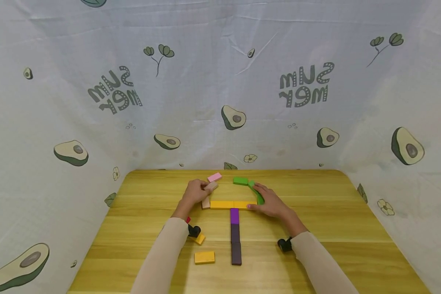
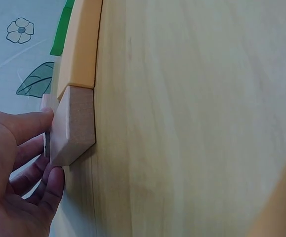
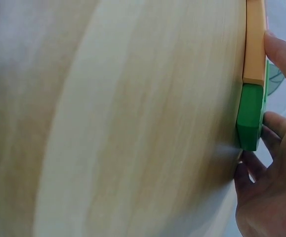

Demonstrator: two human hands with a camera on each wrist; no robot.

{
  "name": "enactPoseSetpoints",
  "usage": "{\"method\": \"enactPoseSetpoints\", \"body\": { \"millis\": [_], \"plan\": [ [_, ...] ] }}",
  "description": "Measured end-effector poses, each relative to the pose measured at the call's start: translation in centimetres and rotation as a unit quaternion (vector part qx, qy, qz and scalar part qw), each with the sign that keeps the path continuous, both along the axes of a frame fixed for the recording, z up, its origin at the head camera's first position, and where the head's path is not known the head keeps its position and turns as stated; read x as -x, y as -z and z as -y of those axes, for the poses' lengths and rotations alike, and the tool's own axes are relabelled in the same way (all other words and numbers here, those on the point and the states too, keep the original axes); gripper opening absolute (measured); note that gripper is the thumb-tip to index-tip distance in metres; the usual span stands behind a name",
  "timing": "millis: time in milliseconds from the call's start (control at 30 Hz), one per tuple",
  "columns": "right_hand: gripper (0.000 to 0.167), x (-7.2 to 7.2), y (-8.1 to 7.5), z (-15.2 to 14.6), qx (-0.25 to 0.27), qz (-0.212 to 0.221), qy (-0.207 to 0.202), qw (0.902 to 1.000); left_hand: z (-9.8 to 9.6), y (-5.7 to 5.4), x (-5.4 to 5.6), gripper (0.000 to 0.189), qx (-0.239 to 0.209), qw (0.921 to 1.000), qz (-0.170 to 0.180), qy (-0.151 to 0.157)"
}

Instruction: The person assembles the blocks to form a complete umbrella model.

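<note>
Clock centred on the row of yellow rectangular blocks (image 1: 222, 205). Left hand (image 1: 195, 192) near 10: fingers curled, pinching a pale pink wooden rectangular block (image 1: 212, 185). Right hand (image 1: 271, 203) at 3: loosely spread, touching not gripping, thumb on the row, fingers by a green rectangular block (image 1: 251, 185) at 1–2. Purple-to-dark block column (image 1: 235, 233) at 6. White printed cloth backdrop (image 1: 206, 90) reads "summer", mirrored, at 10 and 1.

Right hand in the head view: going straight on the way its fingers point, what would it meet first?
The right hand would probably meet the slanted bright green rectangular block at its fingertips first; the head view leaves unclear whether they touch it.
</note>
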State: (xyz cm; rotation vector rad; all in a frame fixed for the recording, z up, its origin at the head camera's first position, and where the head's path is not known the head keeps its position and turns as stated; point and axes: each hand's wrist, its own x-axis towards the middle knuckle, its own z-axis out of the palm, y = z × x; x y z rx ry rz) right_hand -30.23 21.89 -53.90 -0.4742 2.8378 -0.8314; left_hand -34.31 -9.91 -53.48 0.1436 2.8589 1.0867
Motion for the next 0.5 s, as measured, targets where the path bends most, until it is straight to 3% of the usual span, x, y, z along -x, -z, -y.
{"method": "enactPoseSetpoints", "body": {
  "millis": [267,500],
  "plan": [
    [0.095,-0.02,0.15,-0.07,0.007,-0.001,0.0,1.0,0.19,-0.13,-0.05,0.037,0.002,1.0,0.005,0.005],
    [0.095,0.01,0.36,-0.18,0.006,-0.005,0.001,1.0,0.57,-0.16,0.02,0.035,-0.023,0.9996,0.013,0.004]
  ]
}}
